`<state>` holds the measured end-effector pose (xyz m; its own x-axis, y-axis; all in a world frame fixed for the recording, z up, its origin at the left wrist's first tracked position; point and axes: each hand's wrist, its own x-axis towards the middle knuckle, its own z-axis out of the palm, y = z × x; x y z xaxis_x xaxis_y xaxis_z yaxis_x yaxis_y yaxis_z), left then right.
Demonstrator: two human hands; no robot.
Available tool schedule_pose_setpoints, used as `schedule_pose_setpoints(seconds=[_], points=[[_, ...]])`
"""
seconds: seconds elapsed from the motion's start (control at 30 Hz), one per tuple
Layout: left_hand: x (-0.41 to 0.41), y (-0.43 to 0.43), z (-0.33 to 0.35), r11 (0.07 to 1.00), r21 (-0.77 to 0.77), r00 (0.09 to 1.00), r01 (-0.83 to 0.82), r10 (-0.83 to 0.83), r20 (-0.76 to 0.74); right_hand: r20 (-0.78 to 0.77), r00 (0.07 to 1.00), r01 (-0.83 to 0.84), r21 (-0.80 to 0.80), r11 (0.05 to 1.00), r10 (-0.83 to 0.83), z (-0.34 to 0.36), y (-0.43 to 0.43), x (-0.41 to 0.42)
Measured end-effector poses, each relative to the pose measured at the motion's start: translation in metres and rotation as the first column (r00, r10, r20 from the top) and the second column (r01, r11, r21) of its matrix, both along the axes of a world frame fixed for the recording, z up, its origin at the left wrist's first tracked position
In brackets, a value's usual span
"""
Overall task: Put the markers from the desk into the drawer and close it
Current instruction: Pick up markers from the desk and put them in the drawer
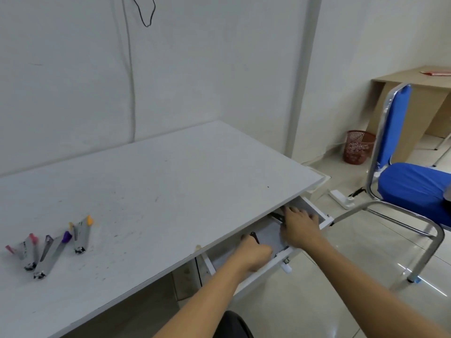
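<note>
Drawer [314, 211] stood pulled out under the desk's [151, 181] right front edge, at about 4 o'clock from frame centre. Both hands were inside it. Left hand [255, 254] was at the near end, fingers curled down, with a dark slim item [254, 237] showing just past the knuckles at its 12 o'clock; likely a marker, but whether the hand actually held it, can't tell. Right hand [299, 226] lay flatter at the far end, fingers spread toward 11 o'clock, touching or just over another dark item [277, 217] at its 10 o'clock; grasp unclear too. On the desktop at 9 o'clock, well apart from both hands, lay three metal clipper-like items with coloured ends: pink [25, 250], purple [52, 256], orange [81, 236]. Blue chair [415, 186] at 3 o'clock, red bin [357, 147] beyond it.
</note>
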<state>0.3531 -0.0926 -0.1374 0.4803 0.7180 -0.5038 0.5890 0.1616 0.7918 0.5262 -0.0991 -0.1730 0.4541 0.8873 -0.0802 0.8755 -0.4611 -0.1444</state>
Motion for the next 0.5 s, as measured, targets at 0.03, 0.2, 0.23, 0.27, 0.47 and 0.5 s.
schedule_pose_setpoints(seconds=[0.03,0.2,0.23,0.27,0.47,0.5], points=[[0.006,0.002,-0.003,1.000,-0.006,1.000,-0.028,0.028,-0.003,-0.007,1.000,0.023,0.033,0.999,-0.023,-0.001,-0.003,0.002],[0.038,0.007,-0.021,0.992,0.054,0.990,-0.110,0.104,0.093,-0.152,0.984,0.125,0.196,0.973,-0.095,0.020,-0.031,0.011],[0.040,0.007,-0.021,0.992,0.067,0.988,-0.111,0.102,0.119,-0.179,0.979,0.136,0.220,0.966,-0.097,0.026,-0.037,0.011],[0.042,0.006,-0.022,0.991,0.086,0.987,-0.105,0.093,0.134,-0.201,0.975,0.144,0.241,0.960,-0.096,0.032,-0.043,0.012],[0.002,-0.001,-0.010,0.972,0.227,0.997,0.067,-0.059,-0.041,-0.326,0.945,0.137,0.342,0.930,-0.019,0.066,-0.046,-0.004],[-0.007,-0.003,-0.004,0.956,0.262,0.991,0.132,-0.119,-0.066,-0.344,0.939,0.118,0.348,0.930,0.009,0.072,-0.044,-0.012]])
